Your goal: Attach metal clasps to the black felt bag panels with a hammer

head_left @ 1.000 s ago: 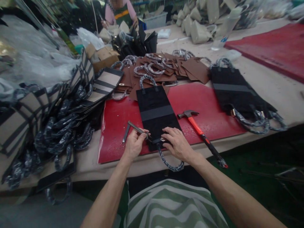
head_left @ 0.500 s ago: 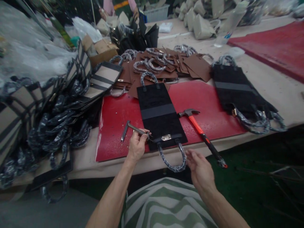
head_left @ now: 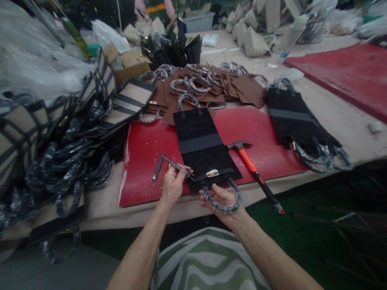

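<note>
A black bag panel (head_left: 201,143) with a lighter band lies on the red board, with a plastic-wrapped handle at each end. Near its front edge is a shiny metal clasp (head_left: 212,173). My left hand (head_left: 173,183) is closed around a slim metal tool (head_left: 173,162) whose forked tip points at the clasp side. The near handle (head_left: 238,191) loops over my right hand (head_left: 222,201), its fingers curled around that handle close to the panel edge; part of the grip is hidden. A flat metal bar (head_left: 157,168) rests by the tool's far end.
A claw hammer (head_left: 248,159) lies right of the panel on the red board (head_left: 139,189). Black panels (head_left: 288,114) are stacked at the right. Brown panels (head_left: 249,88) pile up behind, and more wrapped handles (head_left: 72,161) crowd the left. A person's sleeve (head_left: 169,8) shows at the back.
My right hand has moved left and under the near handle, which has shifted slightly right. The panel's front edge and clasp are tilted differently. My left hand still holds the tool.
</note>
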Demonstrator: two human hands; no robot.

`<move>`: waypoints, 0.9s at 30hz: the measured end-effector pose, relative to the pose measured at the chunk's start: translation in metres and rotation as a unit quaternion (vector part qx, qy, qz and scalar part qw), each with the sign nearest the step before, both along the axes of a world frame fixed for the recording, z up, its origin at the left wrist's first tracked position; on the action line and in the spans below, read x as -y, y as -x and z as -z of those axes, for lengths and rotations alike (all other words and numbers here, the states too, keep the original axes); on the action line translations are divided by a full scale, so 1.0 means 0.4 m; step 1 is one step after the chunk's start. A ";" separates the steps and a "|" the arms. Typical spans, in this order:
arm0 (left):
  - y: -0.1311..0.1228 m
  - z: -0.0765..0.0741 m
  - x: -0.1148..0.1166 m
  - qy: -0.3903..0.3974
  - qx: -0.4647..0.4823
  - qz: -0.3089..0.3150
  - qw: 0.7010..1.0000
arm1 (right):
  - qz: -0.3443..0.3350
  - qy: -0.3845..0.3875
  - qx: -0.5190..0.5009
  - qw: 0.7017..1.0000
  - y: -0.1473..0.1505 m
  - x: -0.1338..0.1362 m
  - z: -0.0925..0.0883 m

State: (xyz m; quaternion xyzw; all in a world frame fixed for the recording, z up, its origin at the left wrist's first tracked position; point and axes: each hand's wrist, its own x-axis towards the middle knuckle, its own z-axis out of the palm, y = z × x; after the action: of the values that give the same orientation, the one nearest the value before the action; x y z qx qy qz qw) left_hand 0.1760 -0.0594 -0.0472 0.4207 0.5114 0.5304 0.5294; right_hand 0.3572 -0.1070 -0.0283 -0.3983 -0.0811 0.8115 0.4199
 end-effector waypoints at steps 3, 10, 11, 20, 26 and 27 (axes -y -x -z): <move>-0.006 -0.004 0.001 0.013 0.018 0.011 1.000 | -0.037 0.012 0.101 0.994 0.016 -0.026 -0.006; -0.014 -0.041 -0.004 -0.005 -0.024 0.026 0.999 | 0.011 -0.006 0.151 0.989 0.056 -0.058 -0.023; -0.015 -0.045 -0.005 -0.010 -0.028 0.024 0.999 | 0.017 -0.003 0.145 0.989 0.059 -0.057 -0.020; -0.016 -0.083 -0.012 -0.038 0.052 0.005 0.998 | 0.000 -0.126 0.137 0.982 0.033 -0.054 -0.001; -0.022 -0.096 0.007 -0.009 0.079 -0.013 0.997 | -0.033 -0.150 0.113 0.982 0.017 -0.055 -0.004; -0.021 -0.097 0.011 -0.006 0.083 -0.013 0.996 | -0.034 -0.152 0.108 0.982 0.017 -0.055 -0.002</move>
State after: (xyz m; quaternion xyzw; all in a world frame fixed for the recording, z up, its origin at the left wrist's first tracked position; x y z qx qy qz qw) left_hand 0.1845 -0.0637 -0.0085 0.3721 0.4680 0.5735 0.5600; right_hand 0.3506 -0.0851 -0.0276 -0.4123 -0.2618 0.7558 0.4361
